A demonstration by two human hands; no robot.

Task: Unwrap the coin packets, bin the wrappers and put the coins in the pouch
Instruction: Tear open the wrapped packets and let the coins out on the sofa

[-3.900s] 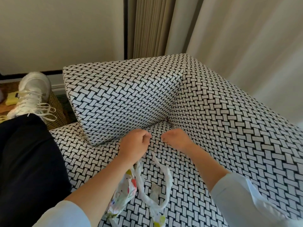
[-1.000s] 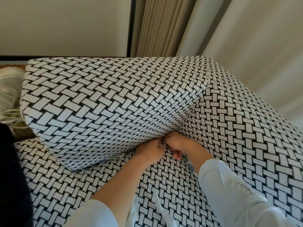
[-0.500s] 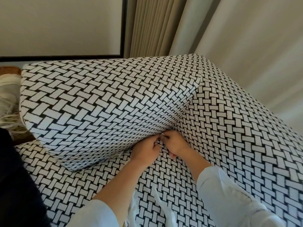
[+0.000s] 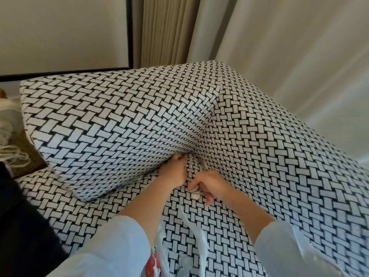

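My right hand [image 4: 213, 186] rests on the sofa seat and pinches a small white coin packet [image 4: 194, 192] between thumb and fingers. Further along, my left hand [image 4: 175, 170] reaches to the seam where the loose cushion [image 4: 111, 124] meets the seat, its fingertips at the gap. A small shiny thing [image 4: 200, 161] lies in that seam just right of those fingertips; what it is stays unclear. A white plastic bag with coloured print [image 4: 157, 256] hangs by my left forearm, one handle [image 4: 192, 226] trailing over the seat.
The sofa [image 4: 269, 156] has a black-and-white woven pattern, with its backrest rising on the right. Curtains [image 4: 279, 47] hang behind it. At the left edge are a dark trouser leg [image 4: 22, 226], a wicker basket [image 4: 30, 156] and a white shoe's laces.
My right hand has drawn back from the seam towards me and now holds a small white packet. My left hand stays at the cushion gap.
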